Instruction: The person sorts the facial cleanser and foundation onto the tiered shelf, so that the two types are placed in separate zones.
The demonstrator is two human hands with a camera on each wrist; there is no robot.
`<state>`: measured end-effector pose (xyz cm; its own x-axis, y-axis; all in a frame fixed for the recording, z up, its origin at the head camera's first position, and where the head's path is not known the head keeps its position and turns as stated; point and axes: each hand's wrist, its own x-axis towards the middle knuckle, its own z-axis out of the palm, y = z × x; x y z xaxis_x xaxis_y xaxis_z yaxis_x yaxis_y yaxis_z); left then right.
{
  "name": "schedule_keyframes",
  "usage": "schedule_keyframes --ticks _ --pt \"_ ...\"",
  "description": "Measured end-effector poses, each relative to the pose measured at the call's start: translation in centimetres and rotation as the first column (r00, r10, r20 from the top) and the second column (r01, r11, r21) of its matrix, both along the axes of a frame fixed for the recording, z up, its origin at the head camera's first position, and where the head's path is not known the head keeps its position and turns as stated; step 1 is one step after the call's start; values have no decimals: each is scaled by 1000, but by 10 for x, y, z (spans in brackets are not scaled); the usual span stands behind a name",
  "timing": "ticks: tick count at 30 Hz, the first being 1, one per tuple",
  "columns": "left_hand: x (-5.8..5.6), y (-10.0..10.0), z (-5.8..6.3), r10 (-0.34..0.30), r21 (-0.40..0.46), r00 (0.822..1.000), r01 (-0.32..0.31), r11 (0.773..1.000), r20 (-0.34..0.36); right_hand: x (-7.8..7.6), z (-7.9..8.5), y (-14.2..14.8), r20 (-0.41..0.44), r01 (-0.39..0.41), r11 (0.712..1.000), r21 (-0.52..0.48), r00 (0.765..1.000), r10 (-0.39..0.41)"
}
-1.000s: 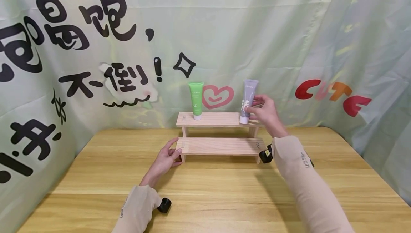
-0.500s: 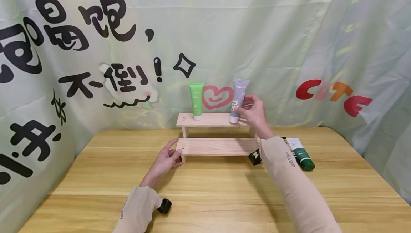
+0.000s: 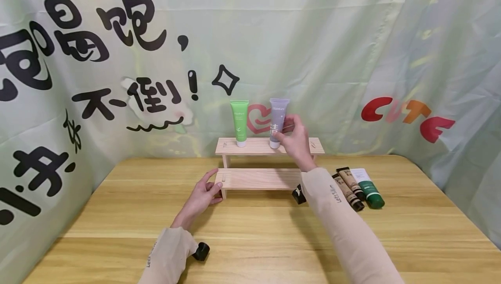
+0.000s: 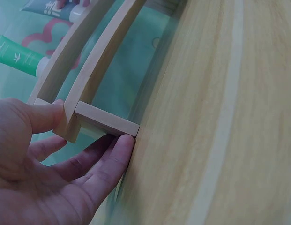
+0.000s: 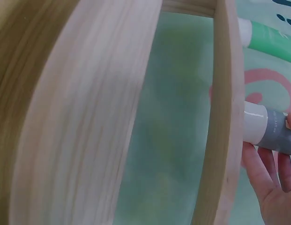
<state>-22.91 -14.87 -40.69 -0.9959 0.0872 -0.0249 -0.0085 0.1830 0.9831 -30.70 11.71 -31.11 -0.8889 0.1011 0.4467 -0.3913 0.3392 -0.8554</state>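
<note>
My right hand [image 3: 296, 142] holds a grayish-purple squeeze tube [image 3: 278, 112] by its lower part, thumb in front and fingers behind. The tube is upright, white cap down, at the upper step of a two-tier wooden shelf [image 3: 258, 178]; whether the cap touches the wood I cannot tell. To its left a green squeeze tube [image 3: 239, 121] stands cap down on the same step. My left hand [image 3: 198, 197] grips the left end of the lower step. In the left wrist view, its thumb [image 4: 44, 117] lies on the board and a fingertip [image 4: 124, 143] touches the leg.
On the wooden table [image 3: 250, 240], right of the shelf, lie two tan tubes with black caps [image 3: 349, 184] and a green-and-white tube [image 3: 368, 188]. The right sleeve [image 3: 344, 223] partly covers that side. A printed cloth [image 3: 321, 49] hangs behind and beside the table.
My right hand has carried the purple tube leftward along the upper step, closer to the green tube, and the tube is straighter. The tubes at right came into view. My left hand stays put.
</note>
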Motion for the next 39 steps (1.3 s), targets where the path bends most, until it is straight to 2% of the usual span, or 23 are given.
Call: schedule_keyframes --ticks 11,17,20,24,30,34,39 --pt "-1 0 0 -5 6 1000 5 1000 -2 -3 -1 -9 -26 -20 1000 24 999 20" --pt "-2 1 1 -10 10 1000 10 1000 -3 -2 -3 2 23 -87 996 25 996 87" --pt "-1 0 1 -11 8 1000 11 1000 -3 -1 -2 12 70 -122 993 1 990 121" --pt "-1 -1 1 -12 7 1000 12 1000 -4 1 0 29 113 -113 993 -20 987 114" --pt "1 -3 0 -21 8 1000 21 1000 -7 7 0 61 130 -61 997 -39 989 66" --pt "0 -2 -1 -20 13 1000 20 1000 -6 10 -1 83 146 -62 995 -83 987 74" --pt "0 -1 0 -21 16 1000 21 1000 1 16 -4 108 145 -37 999 -39 989 42"
